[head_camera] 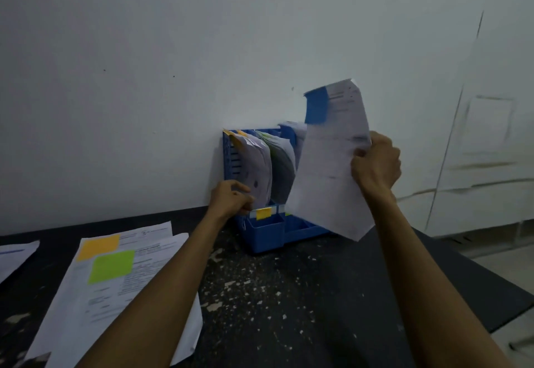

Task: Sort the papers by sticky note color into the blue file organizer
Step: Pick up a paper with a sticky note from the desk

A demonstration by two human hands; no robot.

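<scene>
The fingers of the right hand are clamped on the right edge of a sheet bearing a blue sticky note, held upright just in front of the right-hand slot of the blue file organizer. The left hand has its fingers curled at the organizer's front left corner; whether they grip rim or paper I cannot tell. The left and middle slots already hold papers, and the right one seems to as well. Loose papers with a green note and an orange note lie on the bench, so the sorting looks partly done.
</scene>
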